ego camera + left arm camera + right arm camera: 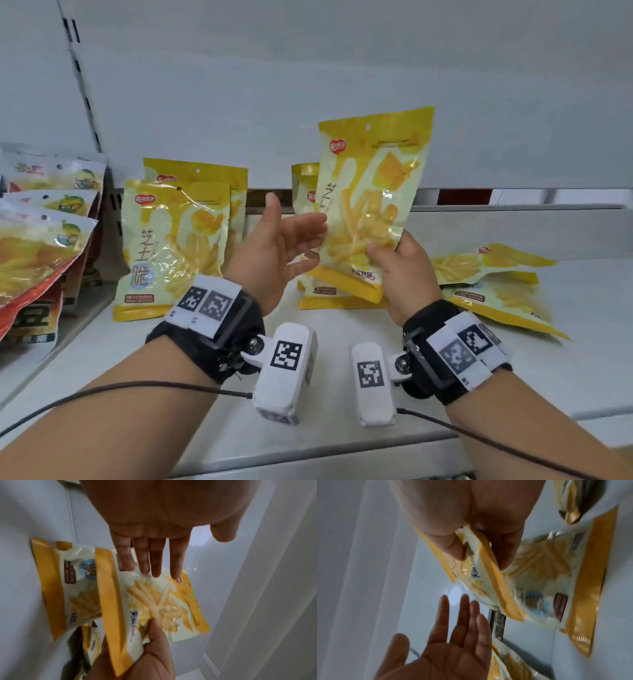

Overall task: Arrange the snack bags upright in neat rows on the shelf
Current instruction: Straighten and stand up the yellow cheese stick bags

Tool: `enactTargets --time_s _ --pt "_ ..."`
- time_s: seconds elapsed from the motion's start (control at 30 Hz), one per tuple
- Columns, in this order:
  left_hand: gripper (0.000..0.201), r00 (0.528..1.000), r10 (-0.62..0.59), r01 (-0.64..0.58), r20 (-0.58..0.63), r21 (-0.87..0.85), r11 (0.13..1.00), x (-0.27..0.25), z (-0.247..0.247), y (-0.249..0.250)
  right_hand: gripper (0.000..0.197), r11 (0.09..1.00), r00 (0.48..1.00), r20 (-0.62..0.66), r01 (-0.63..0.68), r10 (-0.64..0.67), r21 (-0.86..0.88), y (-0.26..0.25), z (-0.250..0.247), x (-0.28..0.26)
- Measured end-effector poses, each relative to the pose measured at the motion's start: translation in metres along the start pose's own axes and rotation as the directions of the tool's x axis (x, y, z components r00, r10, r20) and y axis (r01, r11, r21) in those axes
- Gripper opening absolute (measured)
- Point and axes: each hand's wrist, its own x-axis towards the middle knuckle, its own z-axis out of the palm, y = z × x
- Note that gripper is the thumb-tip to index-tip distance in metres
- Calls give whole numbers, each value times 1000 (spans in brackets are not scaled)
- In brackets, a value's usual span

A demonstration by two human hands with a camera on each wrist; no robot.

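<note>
My right hand (394, 253) pinches the lower right of a yellow snack bag (371, 192) and holds it upright above the white shelf (342, 394); the same bag (154, 601) and pinch (481, 553) show in both wrist views. My left hand (287, 236) is open, palm toward the bag, fingertips at its left edge. Two matching bags (171, 246) stand upright at the left. Another bag (305, 192) stands behind the held one. Two bags (493, 284) lie flat at the right.
Orange and yellow bags (37, 246) of another kind stand in rows on the neighbouring shelf at the far left. The white back panel (342, 85) rises behind. The shelf's front edge (308, 455) runs below my wrists.
</note>
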Motion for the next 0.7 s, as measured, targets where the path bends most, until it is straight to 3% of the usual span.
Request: enactTargets --time_s 0.17,0.27,0.37,0.47,0.6,0.7 --pt "16 971 -21 61 -240 160 985 24 17 -23 8 1000 940 -341 -16 14 -4 6 -57 14" --pt "34 933 -11 143 -359 342 929 38 13 -38 15 990 884 -446 -128 143 64 13 -82 31" --pt "56 885 -26 226 -466 378 898 44 15 -50 23 966 852 -466 -256 240 31 20 -101 46" --pt "69 872 -63 291 -485 411 864 51 17 -58 37 945 820 -481 -320 310 62 24 -111 54" --pt "75 866 -85 333 -493 441 833 56 13 -67 54 905 810 -405 -361 424 226 25 -105 56" --pt "65 869 -123 352 -480 423 835 57 9 -70 42 856 817 -290 -411 499 315 24 -95 50"
